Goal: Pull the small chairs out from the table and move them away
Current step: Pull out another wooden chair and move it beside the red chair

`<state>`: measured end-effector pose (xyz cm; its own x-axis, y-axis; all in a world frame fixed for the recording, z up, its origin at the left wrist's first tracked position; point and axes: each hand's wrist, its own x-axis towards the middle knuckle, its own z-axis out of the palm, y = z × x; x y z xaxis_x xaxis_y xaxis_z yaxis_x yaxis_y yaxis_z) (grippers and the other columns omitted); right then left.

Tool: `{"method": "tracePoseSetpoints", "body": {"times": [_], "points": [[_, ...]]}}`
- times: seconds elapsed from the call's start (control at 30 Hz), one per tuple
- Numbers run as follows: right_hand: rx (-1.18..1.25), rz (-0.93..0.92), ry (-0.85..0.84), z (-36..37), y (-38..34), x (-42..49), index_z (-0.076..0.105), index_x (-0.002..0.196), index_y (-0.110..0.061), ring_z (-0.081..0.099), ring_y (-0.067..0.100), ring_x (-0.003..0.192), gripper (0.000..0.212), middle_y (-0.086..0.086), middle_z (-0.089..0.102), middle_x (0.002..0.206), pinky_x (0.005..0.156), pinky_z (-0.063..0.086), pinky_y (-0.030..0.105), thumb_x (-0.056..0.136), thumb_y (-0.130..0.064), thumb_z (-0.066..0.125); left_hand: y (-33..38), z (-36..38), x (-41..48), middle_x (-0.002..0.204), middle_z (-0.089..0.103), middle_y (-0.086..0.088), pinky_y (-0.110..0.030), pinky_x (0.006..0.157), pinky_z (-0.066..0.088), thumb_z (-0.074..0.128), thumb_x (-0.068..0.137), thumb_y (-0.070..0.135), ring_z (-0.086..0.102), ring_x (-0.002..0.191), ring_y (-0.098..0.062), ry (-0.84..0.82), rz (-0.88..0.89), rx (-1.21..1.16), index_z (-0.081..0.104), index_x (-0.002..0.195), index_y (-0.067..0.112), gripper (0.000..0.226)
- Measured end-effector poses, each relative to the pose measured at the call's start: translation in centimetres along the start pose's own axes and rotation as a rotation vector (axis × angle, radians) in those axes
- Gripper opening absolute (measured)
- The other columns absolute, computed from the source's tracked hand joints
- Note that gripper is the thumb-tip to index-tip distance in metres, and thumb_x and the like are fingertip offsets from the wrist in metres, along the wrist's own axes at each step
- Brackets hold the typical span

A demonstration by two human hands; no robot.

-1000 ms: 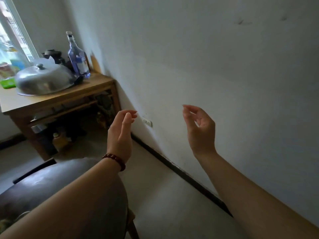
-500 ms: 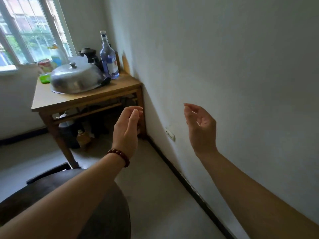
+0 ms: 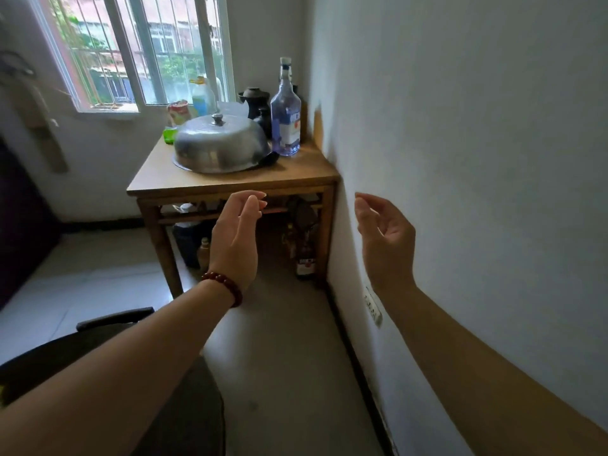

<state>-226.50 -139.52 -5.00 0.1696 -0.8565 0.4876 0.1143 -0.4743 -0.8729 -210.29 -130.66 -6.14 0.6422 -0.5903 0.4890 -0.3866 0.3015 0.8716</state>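
Observation:
A small wooden table (image 3: pixel 296 179) stands in the corner under the window, against the right wall. My left hand (image 3: pixel 235 238), with a red bead bracelet at the wrist, is raised in front of the table's near edge, fingers loosely curled and holding nothing. My right hand (image 3: pixel 385 238) is raised beside the wall, also empty with fingers apart. A dark rounded chair seat (image 3: pixel 194 406) sits at the bottom left, partly hidden under my left forearm. No chair shows under the wooden table.
On the table are a domed metal lid (image 3: pixel 220 146), a tall clear bottle (image 3: pixel 285 116), a dark pot (image 3: pixel 255 100) and other containers. Bottles (image 3: pixel 304 255) stand on the floor beneath it. The white wall (image 3: pixel 477 159) runs close on the right, with a socket (image 3: pixel 373 306).
The view has swung left and towards the corner, so the table and window now sit centred. Both hands kept their raised, empty pose.

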Motion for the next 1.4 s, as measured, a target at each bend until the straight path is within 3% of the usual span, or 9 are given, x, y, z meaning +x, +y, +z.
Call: {"method": "tracePoseSetpoints", "body": {"times": [0.1,0.2,0.4,0.63,0.73,0.93,1.1,1.23,1.4], "points": [[0.040,-0.018,-0.045,2.8,2.3,3.5,0.068,0.101,-0.016,0.057,-0.005,0.066,0.018,-0.013,0.062,0.077,0.059,0.044,0.010,0.090,-0.027,0.059,-2.2,0.0,3.7,0.102,0.064,0.003,-0.022,0.075,0.037,0.032,0.081,0.060,0.060,0.101,-0.014,0.054,-0.005,0.029,0.057,0.097,0.033,0.040],[0.067,-0.043,-0.081,6.5,4.6,7.4,0.068,0.102,-0.016,0.060,-0.004,0.062,0.019,-0.009,0.066,0.082,0.055,0.044,0.007,0.090,-0.028,0.059,-4.9,-0.4,8.2,0.101,0.064,0.002,-0.026,0.078,0.040,0.033,0.081,0.062,0.060,0.102,-0.018,0.094,0.011,0.028,0.057,0.096,0.035,0.038],[0.147,-0.054,-0.146,15.0,7.5,14.7,0.067,0.099,-0.021,0.061,-0.003,0.068,0.012,-0.014,0.066,0.080,0.062,0.048,0.011,0.089,-0.025,0.060,-8.9,-2.1,17.1,0.096,0.062,0.005,-0.045,0.092,0.045,0.035,0.084,0.056,0.059,0.101,-0.019,0.138,0.066,0.079,0.057,0.097,0.028,0.038],[0.235,-0.064,-0.257,24.4,10.6,20.5,0.067,0.100,-0.016,0.055,0.006,0.073,0.017,-0.008,0.063,0.082,0.065,0.044,0.023,0.089,-0.027,0.060,-12.2,-5.7,24.7,0.100,0.063,0.010,-0.033,0.084,0.043,0.030,0.080,0.062,0.060,0.099,-0.014,0.234,0.001,0.158,0.055,0.097,0.034,0.041],[0.253,-0.055,-0.327,28.1,12.0,22.4,0.067,0.101,-0.020,0.058,0.006,0.073,0.020,-0.013,0.063,0.080,0.064,0.048,0.021,0.088,-0.033,0.059,-13.8,-7.1,27.2,0.100,0.061,0.009,-0.037,0.090,0.044,0.032,0.080,0.061,0.059,0.101,-0.018,0.288,-0.013,0.159,0.055,0.097,0.030,0.043],[0.323,-0.037,-0.461,35.3,15.3,27.2,0.067,0.103,-0.016,0.063,0.006,0.093,0.019,-0.002,0.069,0.098,0.074,0.048,0.011,0.088,-0.026,0.061,-17.8,-8.4,32.9,0.102,0.062,0.005,-0.041,0.091,0.045,0.032,0.078,0.063,0.058,0.103,-0.019,0.433,-0.028,0.243,0.057,0.106,0.019,0.058],[0.417,-0.049,-0.616,41.8,17.4,32.1,0.065,0.102,-0.013,0.063,-0.001,0.087,0.017,-0.008,0.067,0.092,0.070,0.047,0.008,0.089,-0.022,0.061,-20.6,-9.7,38.1,0.106,0.062,0.005,-0.028,0.082,0.040,0.030,0.075,0.066,0.057,0.105,-0.016,0.557,-0.047,0.322,0.055,0.112,0.017,0.066],[0.446,-0.047,-0.735,47.2,19.0,34.9,0.066,0.104,-0.012,0.064,0.009,0.095,0.020,0.002,0.069,0.101,0.076,0.051,0.015,0.089,-0.024,0.061,-22.5,-11.3,41.4,0.106,0.062,0.007,-0.018,0.075,0.037,0.029,0.077,0.065,0.058,0.101,-0.009,0.688,-0.052,0.386,0.056,0.111,0.020,0.063],[0.517,-0.019,-0.816,52.8,20.4,35.9,0.066,0.099,-0.019,0.063,-0.003,0.088,0.012,-0.012,0.067,0.092,0.068,0.047,0.007,0.089,-0.023,0.061,-24.7,-13.8,44.0,0.105,0.063,0.007,-0.019,0.073,0.035,0.030,0.085,0.056,0.059,0.101,-0.010,0.808,-0.088,0.418,0.057,0.109,0.021,0.050]]}}
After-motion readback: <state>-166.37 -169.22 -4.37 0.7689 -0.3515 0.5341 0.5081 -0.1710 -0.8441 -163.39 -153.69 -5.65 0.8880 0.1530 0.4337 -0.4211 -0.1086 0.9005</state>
